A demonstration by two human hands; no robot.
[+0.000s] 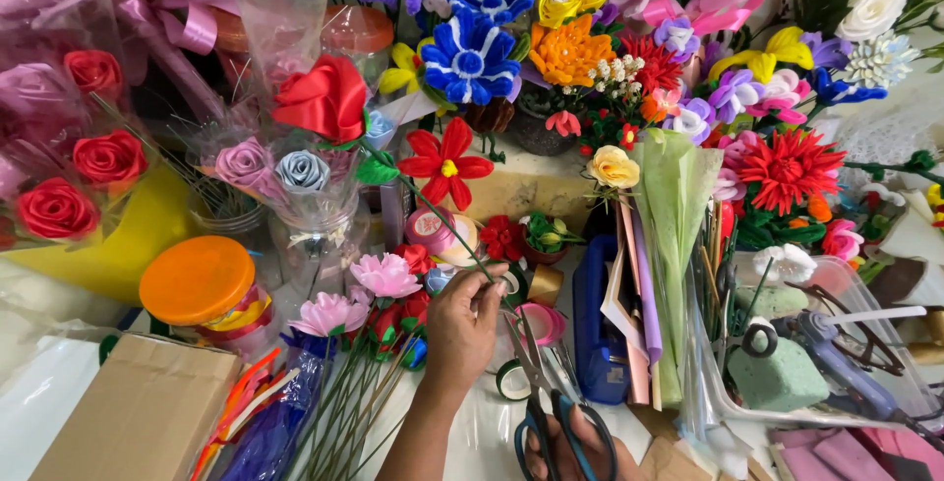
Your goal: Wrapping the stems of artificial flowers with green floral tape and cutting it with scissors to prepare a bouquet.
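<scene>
Crowding the whole worktable [472, 442] are handmade ribbon and paper flowers, packed so close that only a pale strip of its top shows near the person. At the centre, the left hand [462, 329] reaches forward with fingertips pinched narrow around the thin green wire stem [447, 220] of a large red satin ribbon rose [324, 97], which stands tilted up and to the left, well above the hand. Just left of that hand lies a loose bunch of pink fabric flowers on green stems [369, 289], leaning against it. At the bottom edge, the right hand [570, 447] has its fingers through the dark blue loops of a pair of scissors [546, 397], blades closed and pointing up toward the left hand. An orange-lidded round plastic tub [197, 279] sits to the left, with a brown cardboard box [143, 412] in front of it. A blue and white striped ribbon flower [470, 58] stands behind, and a clear plastic tray of green foam blocks [777, 373] rests at right.
</scene>
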